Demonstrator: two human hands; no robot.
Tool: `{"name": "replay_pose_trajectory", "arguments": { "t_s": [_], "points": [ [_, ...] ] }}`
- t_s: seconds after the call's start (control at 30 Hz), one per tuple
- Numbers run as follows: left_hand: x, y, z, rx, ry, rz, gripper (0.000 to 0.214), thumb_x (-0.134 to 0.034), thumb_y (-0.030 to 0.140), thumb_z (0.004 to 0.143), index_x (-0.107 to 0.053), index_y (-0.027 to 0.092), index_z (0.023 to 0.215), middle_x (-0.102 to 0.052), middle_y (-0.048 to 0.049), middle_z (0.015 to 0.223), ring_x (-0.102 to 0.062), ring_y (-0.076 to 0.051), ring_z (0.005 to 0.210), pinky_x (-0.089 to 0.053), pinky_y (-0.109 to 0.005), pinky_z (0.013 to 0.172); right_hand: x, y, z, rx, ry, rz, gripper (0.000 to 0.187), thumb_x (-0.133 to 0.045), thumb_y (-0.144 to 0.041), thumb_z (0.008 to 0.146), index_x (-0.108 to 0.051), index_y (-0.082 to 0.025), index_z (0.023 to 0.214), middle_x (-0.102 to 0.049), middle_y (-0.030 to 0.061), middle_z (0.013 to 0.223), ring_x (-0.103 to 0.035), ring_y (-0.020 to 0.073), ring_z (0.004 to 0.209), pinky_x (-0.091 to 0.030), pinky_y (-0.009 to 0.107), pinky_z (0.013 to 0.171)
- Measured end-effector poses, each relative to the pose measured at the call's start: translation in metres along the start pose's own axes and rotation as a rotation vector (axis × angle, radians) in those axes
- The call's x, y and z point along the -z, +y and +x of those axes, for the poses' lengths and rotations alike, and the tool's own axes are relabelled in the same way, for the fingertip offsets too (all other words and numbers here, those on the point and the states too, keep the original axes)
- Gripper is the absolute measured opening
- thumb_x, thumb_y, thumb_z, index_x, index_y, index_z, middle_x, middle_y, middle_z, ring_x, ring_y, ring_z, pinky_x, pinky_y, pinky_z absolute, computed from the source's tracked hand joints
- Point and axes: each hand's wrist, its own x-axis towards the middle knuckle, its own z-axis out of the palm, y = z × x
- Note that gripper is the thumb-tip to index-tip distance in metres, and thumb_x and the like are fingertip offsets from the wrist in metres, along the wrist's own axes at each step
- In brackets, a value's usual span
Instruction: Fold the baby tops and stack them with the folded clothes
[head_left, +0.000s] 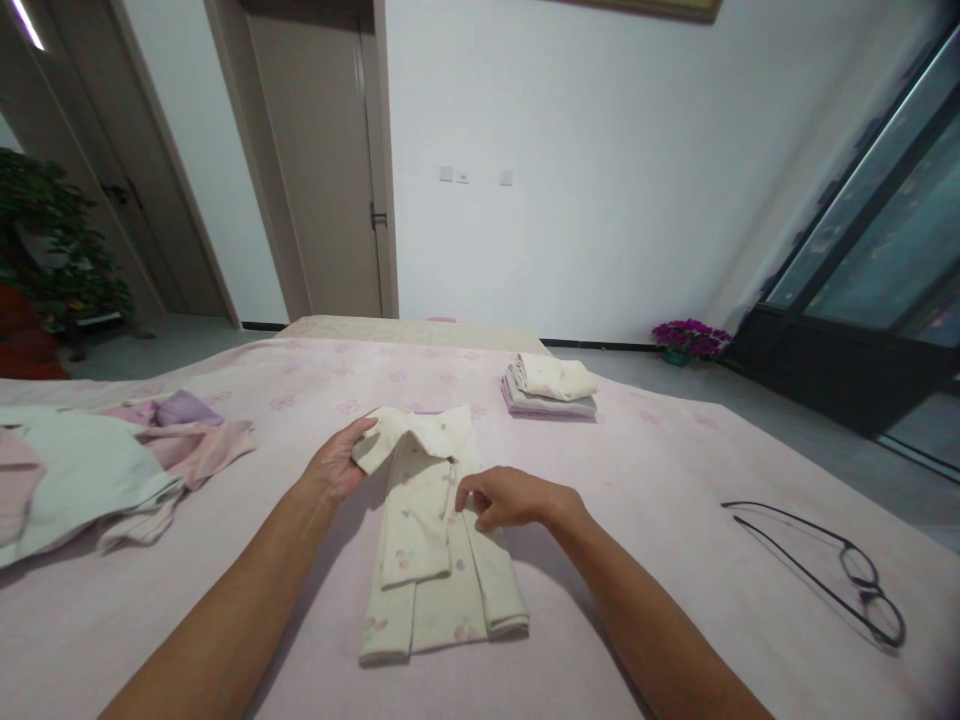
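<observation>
A cream long-sleeved shirt (439,600) with small pastel prints lies partly folded in front of me, sides turned in and one sleeve across its middle. My left hand (343,462) grips its far left corner between thumb and fingers, and the cloth there is raised off the bed. Over the shirt's right half, my right hand (510,497) is closed with bent fingertips at the fabric; how much cloth they pinch is partly hidden.
A neat stack of folded clothes (551,388) sits farther back on the pink bedspread (645,480). Crumpled clothes (97,475) lie at left. Black-framed glasses (862,580) rest near the right edge. Purple flowers (690,338) stand on the floor beyond.
</observation>
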Motion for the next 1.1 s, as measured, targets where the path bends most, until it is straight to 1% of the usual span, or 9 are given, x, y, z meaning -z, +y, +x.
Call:
{"name": "replay_pose_trajectory", "arguments": {
  "t_s": [0.17,0.33,0.4,0.53,0.63,0.73,0.87,0.97,1.1],
  "points": [
    [-0.007,0.001,-0.006,-0.025,-0.032,0.039,0.028,-0.06,0.006,0.081,-0.066,0.009,0.109,-0.075,-0.0091,0.086,-0.072,-0.017,0.064,-0.063,-0.027,0.063,0.001,-0.002,-0.001,-0.016,0.03,-0.108,0.014,-0.071,-0.021,0.072,-0.07,-0.02,0.086,-0.063,-0.004,0.074,-0.051,0.0102,0.066,-0.028,0.021,0.06],
    [-0.013,0.007,-0.013,-0.058,-0.076,0.044,0.03,-0.068,0.009,0.076,-0.068,0.011,0.105,-0.074,-0.0058,0.081,-0.07,-0.016,0.064,-0.06,-0.024,0.061,0.001,-0.002,0.001,0.008,0.198,-0.074,0.013,-0.064,-0.022,0.077,-0.068,-0.02,0.089,-0.064,-0.0035,0.077,-0.051,0.01,0.067,-0.028,0.022,0.059],
    [-0.015,0.01,-0.017,-0.099,-0.101,0.095,0.033,-0.071,0.012,0.074,-0.068,0.012,0.107,-0.074,-0.0051,0.082,-0.069,-0.015,0.066,-0.058,-0.022,0.06,-0.001,-0.003,0.003,-0.016,0.206,-0.066,0.015,-0.065,-0.022,0.077,-0.069,-0.021,0.091,-0.065,-0.0032,0.079,-0.052,0.0104,0.068,-0.028,0.022,0.059],
    [-0.021,0.014,-0.031,-0.207,-0.143,0.399,0.057,-0.077,0.019,0.069,-0.064,0.015,0.124,-0.075,-0.0044,0.089,-0.068,-0.013,0.069,-0.052,-0.019,0.059,-0.006,0.002,0.007,-0.014,0.103,0.004,0.025,-0.07,-0.022,0.072,-0.072,-0.021,0.097,-0.065,-0.0032,0.078,-0.054,0.0111,0.068,-0.031,0.021,0.058],
    [-0.031,0.01,-0.044,-0.27,-0.169,0.709,0.064,-0.072,0.02,0.069,-0.06,0.014,0.132,-0.075,-0.0028,0.085,-0.067,-0.014,0.068,-0.049,-0.02,0.058,-0.006,0.016,0.01,0.0,0.173,0.164,0.023,-0.064,-0.018,0.075,-0.072,-0.019,0.097,-0.065,-0.0023,0.075,-0.056,0.0107,0.065,-0.035,0.02,0.058],
    [-0.042,-0.005,-0.058,-0.412,-0.232,1.032,0.058,-0.061,0.017,0.073,-0.062,0.016,0.13,-0.076,-0.0049,0.095,-0.068,-0.018,0.075,-0.052,-0.026,0.066,-0.007,0.033,0.017,-0.059,0.392,0.347,0.018,-0.059,-0.018,0.078,-0.071,-0.016,0.092,-0.065,-0.0004,0.073,-0.057,0.0107,0.063,-0.037,0.02,0.057],
    [-0.048,-0.047,-0.075,-0.611,-0.427,1.467,0.055,-0.052,0.011,0.077,-0.063,0.024,0.13,-0.069,-0.0049,0.128,-0.066,-0.022,0.108,-0.049,-0.034,0.095,-0.015,0.048,0.03,-0.134,0.569,0.707,0.019,-0.059,-0.026,0.08,-0.067,-0.014,0.093,-0.062,-0.0003,0.067,-0.053,0.0101,0.055,-0.036,0.02,0.049],
    [-0.046,-0.08,-0.085,-0.588,-0.574,1.708,0.05,-0.05,0.012,0.082,-0.061,0.024,0.129,-0.07,-0.0057,0.124,-0.065,-0.023,0.111,-0.048,-0.036,0.097,-0.02,0.052,0.035,-0.189,0.617,0.898,0.024,-0.061,-0.034,0.082,-0.066,-0.014,0.094,-0.062,-0.0001,0.066,-0.05,0.0091,0.05,-0.035,0.019,0.045],
    [-0.044,-0.102,-0.092,-0.572,-0.67,1.94,0.03,-0.055,0.014,0.081,-0.067,0.023,0.107,-0.071,-0.0057,0.105,-0.064,-0.024,0.1,-0.051,-0.036,0.088,-0.016,0.052,0.038,-0.265,0.669,1.034,0.03,-0.059,-0.042,0.085,-0.064,-0.016,0.098,-0.068,0.0053,0.083,-0.056,0.0102,0.053,-0.04,0.02,0.044]
  ]
}}
